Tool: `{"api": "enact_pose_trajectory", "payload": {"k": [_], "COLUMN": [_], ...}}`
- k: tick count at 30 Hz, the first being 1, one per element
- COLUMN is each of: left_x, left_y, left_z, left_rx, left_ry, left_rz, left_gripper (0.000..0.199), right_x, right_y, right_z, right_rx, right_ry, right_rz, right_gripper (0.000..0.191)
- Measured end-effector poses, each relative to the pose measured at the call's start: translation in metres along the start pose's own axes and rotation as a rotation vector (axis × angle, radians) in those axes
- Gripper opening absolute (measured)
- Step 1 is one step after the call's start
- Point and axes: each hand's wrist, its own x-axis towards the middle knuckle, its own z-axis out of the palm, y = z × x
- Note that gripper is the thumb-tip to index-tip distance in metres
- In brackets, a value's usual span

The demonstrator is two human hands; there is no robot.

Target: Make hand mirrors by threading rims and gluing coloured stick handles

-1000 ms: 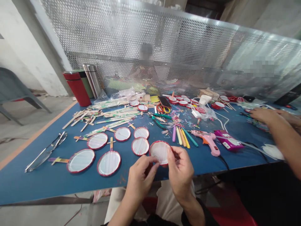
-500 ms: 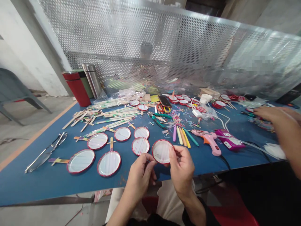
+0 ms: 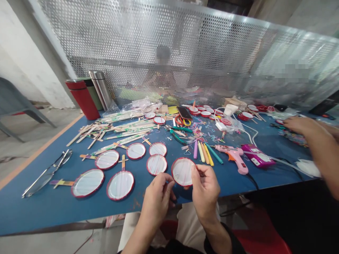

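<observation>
Both my hands hold up a round red-rimmed disc (image 3: pixel 182 171) with a white, thread-wound face above the blue table (image 3: pixel 53 208). My left hand (image 3: pixel 156 197) grips its lower left edge, and my right hand (image 3: pixel 205 190) pinches its right rim. Nearest to my left hand lies a similar disc (image 3: pixel 156 164). Others fitted with wooden craft-stick handles, such as one (image 3: pixel 120 185) near the table's front edge, lie further left. A co-worker's hand (image 3: pixel 302 126) rests at the far right.
A pink glue gun (image 3: pixel 234 158) lies right of my hands, beside coloured sticks (image 3: pixel 203 153) and green-handled pliers (image 3: pixel 177 137). Bundled craft sticks (image 3: pixel 113 128) cover the table's left rear. Long metal scissors (image 3: pixel 47 173) lie at left. A perforated metal screen (image 3: pixel 159 46) stands behind.
The disc has shifted slightly right and my left hand has moved closer beneath it. My view has drifted, so the table contents sit a little further left.
</observation>
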Motion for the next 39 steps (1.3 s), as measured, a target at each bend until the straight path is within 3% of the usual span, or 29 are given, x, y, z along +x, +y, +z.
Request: {"api": "enact_pose_trajectory", "payload": {"k": [7, 13, 17, 23, 32, 39], "left_x": [-0.003, -0.004, -0.002, -0.002, -0.004, -0.004], "left_y": [-0.003, -0.005, -0.004, -0.003, -0.001, -0.007], "left_z": [0.003, -0.001, -0.001, -0.001, -0.002, 0.002], "left_rx": [-0.051, 0.203, 0.264, 0.229, 0.136, 0.108], "left_ry": [0.068, 0.143, 0.152, 0.144, 0.077, 0.072], "left_rz": [-0.072, 0.265, 0.336, 0.294, 0.056, 0.055], "left_gripper": [0.01, 0.008, 0.01, 0.011, 0.018, 0.013], "right_x": [0.002, -0.001, -0.006, -0.007, -0.003, 0.003], "right_y": [0.006, 0.005, 0.003, 0.003, 0.006, 0.0], "right_z": [-0.001, 0.003, 0.007, 0.007, 0.009, 0.007], "right_rx": [-0.038, -0.135, -0.168, -0.208, -0.228, -0.185], "right_ry": [0.044, 0.059, 0.042, -0.011, 0.03, 0.043], "right_rz": [-0.068, -0.29, -0.362, -0.404, -0.307, -0.252], "right_gripper": [0.02, 0.009, 0.007, 0.006, 0.011, 0.012]}}
